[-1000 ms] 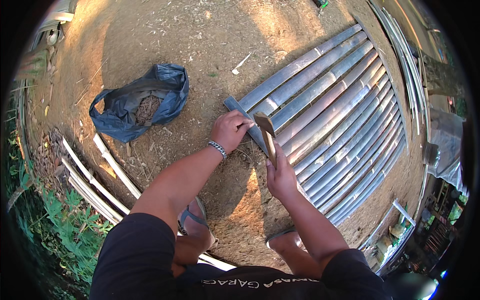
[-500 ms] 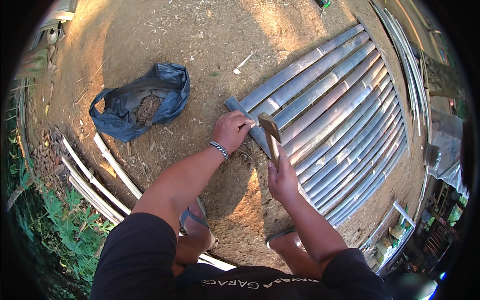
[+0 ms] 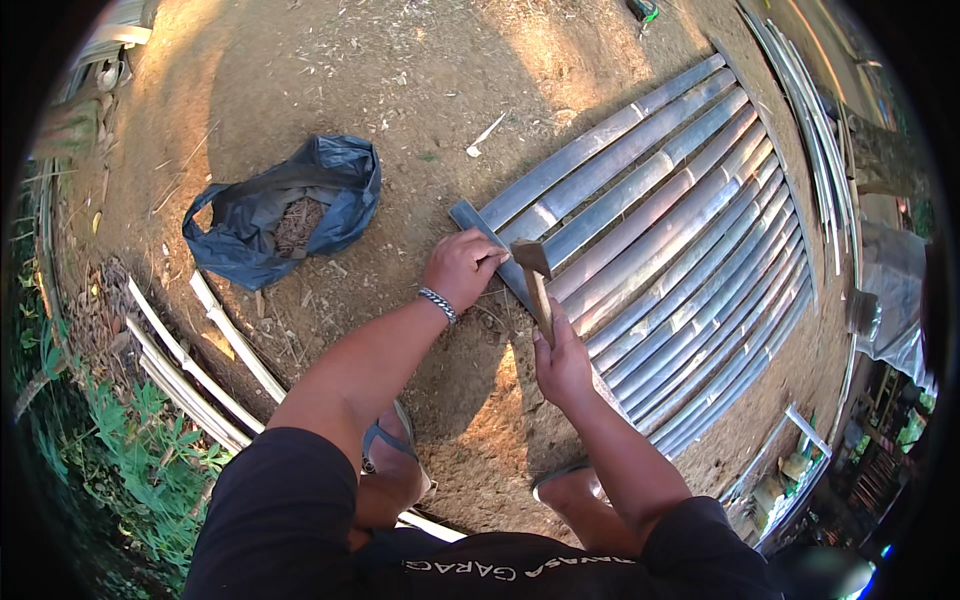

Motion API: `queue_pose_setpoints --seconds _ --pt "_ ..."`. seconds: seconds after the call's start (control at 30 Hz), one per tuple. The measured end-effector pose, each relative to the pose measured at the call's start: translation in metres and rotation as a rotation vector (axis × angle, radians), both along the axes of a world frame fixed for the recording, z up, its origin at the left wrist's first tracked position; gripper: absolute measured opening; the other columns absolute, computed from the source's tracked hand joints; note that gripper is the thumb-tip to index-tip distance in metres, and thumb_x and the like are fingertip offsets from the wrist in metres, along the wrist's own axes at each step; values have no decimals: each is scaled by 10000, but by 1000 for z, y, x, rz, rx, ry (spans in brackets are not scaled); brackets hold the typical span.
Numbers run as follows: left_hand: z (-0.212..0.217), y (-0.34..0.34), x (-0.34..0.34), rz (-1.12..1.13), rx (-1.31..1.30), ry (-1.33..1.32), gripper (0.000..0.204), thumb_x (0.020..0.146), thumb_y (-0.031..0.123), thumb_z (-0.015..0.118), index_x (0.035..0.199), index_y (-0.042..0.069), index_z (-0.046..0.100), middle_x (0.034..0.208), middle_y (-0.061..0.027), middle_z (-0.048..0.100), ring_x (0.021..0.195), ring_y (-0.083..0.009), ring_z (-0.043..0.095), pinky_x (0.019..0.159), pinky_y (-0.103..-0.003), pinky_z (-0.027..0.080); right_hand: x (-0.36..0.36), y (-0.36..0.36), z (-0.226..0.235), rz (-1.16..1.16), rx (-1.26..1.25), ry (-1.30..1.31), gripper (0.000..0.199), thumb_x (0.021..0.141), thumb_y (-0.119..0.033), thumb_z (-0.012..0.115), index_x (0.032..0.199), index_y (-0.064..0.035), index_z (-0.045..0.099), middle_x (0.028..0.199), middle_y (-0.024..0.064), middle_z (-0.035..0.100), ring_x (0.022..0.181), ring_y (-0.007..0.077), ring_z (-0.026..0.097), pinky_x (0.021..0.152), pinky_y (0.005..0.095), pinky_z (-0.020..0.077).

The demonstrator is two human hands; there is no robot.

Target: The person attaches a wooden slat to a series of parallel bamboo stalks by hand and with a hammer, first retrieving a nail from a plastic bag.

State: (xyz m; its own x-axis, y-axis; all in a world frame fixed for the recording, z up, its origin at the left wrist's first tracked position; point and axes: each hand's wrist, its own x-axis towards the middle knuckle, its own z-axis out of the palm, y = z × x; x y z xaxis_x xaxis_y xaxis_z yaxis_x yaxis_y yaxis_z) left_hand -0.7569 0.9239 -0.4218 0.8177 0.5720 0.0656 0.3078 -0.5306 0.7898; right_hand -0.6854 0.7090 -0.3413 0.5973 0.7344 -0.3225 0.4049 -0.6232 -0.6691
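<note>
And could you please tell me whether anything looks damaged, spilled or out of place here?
Nothing stands out. The slatted bamboo panel shows no plain damage, and the dark plastic bag sits open with its brown contents inside. Pale scraps lie scattered on the soil, but seem like ordinary litter.

Smooth bamboo slats are catching the light with a soft sheen, ridged joints breaking their surface. A hammer is showing a dull metal head and a matt wooden handle. Thin, crinkled plastic is giving the bag a slight gloss. A linked bracelet is gleaming like metal. The shirt's cloth is looking matt, while the soil is appearing dry and rough.
</note>
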Motion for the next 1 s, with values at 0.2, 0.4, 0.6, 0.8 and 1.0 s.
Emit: queue_pose_setpoints --seconds 0.2,0.4,0.6,0.8,1.0 --pt "-3 -2 0 6 -18 -8 137 860 238 756 872 103 772 855 -43 691 827 -273 671 770 -407 516 10 7 -13 -95 32 -5 600 971 -126 602 1524 -109 368 1179 296 659 1019 494 660 844 531 543" --pt "7 3 -11 -8 -182 1 235 875 152 726 1096 71 729 957 -96 644 843 -276 663 761 -394 529 43 59 3 -133 -2 10 620 937 -176 674 1491 -136 400 1158 300 660 1028 483 662 851 532 542" --pt "10 29 6 131 216 8 362 918 155 640 1277 114 612 1220 -121 577 1173 -314 543 1025 -481 399 84 115 -2 -116 -224 -145 729 908 -262 736 1518 -172 349 1237 239 650 1115 418 656 932 487 536" --pt "1 59 57 111 341 229 365 950 204 605 1303 114 581 1316 -116 557 1299 -317 473 1126 -511 279 102 143 -1 -96 -333 -170 820 883 -317 772 1544 -159 312 1317 198 625 1188 359 639 990 447 521" --pt "-22 57 72 313 399 302 378 962 233 576 1318 106 570 1353 -111 528 1355 -307 416 1154 -556 203 114 145 -19 -133 -402 -92 894 838 -329 816 1550 -158 303 1317 201 628 1195 357 636 1002 439 519"
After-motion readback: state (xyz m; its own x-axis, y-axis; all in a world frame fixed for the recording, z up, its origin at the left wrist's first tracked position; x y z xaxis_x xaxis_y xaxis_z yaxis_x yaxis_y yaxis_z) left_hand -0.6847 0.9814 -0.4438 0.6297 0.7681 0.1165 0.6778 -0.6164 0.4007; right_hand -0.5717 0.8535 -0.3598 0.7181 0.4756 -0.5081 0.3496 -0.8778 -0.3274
